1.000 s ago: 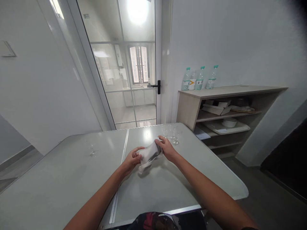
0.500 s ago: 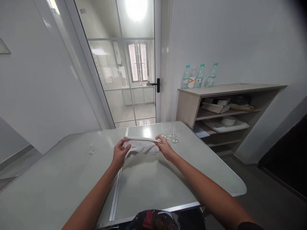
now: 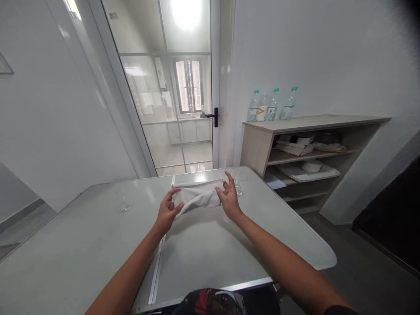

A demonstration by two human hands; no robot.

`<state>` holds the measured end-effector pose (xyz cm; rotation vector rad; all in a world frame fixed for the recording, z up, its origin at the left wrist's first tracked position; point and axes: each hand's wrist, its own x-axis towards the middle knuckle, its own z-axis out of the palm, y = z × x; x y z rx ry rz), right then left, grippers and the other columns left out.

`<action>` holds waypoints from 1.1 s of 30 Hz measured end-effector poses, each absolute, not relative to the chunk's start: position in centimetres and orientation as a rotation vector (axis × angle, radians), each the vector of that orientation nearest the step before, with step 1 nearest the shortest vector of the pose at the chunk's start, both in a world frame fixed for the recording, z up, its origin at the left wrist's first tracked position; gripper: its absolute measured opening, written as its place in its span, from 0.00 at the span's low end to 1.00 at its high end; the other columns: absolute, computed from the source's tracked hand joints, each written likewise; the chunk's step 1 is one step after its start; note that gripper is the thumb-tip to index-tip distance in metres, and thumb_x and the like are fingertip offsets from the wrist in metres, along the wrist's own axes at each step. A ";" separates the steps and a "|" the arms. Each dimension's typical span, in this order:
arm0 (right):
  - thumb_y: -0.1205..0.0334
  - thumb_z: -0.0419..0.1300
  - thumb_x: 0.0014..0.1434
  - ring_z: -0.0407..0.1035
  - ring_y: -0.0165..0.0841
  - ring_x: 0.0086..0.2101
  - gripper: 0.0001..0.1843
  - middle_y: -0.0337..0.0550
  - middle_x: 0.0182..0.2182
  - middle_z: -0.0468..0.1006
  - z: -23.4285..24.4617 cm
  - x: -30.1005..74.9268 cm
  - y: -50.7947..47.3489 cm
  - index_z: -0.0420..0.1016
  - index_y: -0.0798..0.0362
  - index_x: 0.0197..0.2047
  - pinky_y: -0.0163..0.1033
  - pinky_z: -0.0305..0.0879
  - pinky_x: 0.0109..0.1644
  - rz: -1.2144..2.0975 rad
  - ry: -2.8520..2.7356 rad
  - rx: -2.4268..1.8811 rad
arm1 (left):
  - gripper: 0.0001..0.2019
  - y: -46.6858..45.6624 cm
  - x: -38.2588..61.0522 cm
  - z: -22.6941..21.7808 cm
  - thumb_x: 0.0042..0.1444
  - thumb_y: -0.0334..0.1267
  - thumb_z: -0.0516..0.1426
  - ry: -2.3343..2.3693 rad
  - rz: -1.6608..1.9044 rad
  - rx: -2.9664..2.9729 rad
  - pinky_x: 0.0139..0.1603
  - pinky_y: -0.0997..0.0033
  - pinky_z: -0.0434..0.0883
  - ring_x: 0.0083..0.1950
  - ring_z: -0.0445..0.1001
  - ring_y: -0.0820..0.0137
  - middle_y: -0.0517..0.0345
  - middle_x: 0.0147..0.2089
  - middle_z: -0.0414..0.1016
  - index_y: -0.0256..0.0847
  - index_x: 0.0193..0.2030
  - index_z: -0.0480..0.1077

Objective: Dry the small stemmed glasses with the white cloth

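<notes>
A white cloth [image 3: 196, 195] is stretched between my two hands above the grey table [image 3: 98, 245]. My left hand [image 3: 166, 211] pinches its left end with curled fingers. My right hand [image 3: 228, 197] grips its right end, with the index finger raised. Just behind my right hand stand several small clear glasses [image 3: 238, 182], partly hidden by the hand. A single small glass [image 3: 125, 204] stands apart on the table to the left.
A glass door [image 3: 170, 87] with a black handle stands behind the table. On the right, a wooden shelf unit [image 3: 305, 144] carries several water bottles [image 3: 272, 105], with boxes and dishes below. The table's right corner is rounded, and a dark bag [image 3: 210, 302] lies at its near edge.
My hands have pulled apart and drawn the bunched cloth out flat between them, then lifted it slightly farther away toward the glasses.
</notes>
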<state>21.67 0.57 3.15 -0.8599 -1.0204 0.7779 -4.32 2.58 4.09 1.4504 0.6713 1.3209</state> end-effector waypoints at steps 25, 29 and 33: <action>0.56 0.70 0.52 0.72 0.39 0.49 0.14 0.45 0.48 0.78 3.4 23.3 1.6 0.85 0.47 0.44 0.45 0.67 0.55 0.850 -1.128 -0.735 | 0.40 2.6 -4.7 5.1 0.49 0.43 0.71 0.748 1.410 1.522 0.46 0.70 0.78 0.50 0.77 0.64 0.46 0.68 0.66 0.45 0.68 0.64; 0.60 0.60 0.60 0.73 0.39 0.47 0.12 0.43 0.43 0.81 3.2 23.9 1.5 0.86 0.47 0.40 0.47 0.67 0.56 0.636 -1.232 -0.871 | 0.46 2.0 -4.6 5.6 0.46 0.45 0.73 0.740 1.313 1.615 0.57 0.61 0.77 0.63 0.72 0.53 0.43 0.72 0.62 0.44 0.71 0.61; 0.57 0.59 0.62 0.73 0.40 0.50 0.16 0.46 0.56 0.76 3.5 23.9 1.2 0.84 0.48 0.49 0.44 0.71 0.51 0.589 -1.151 -0.933 | 0.52 1.4 -4.6 6.1 0.44 0.44 0.73 0.710 1.176 1.656 0.54 0.61 0.79 0.64 0.71 0.51 0.45 0.77 0.52 0.50 0.74 0.55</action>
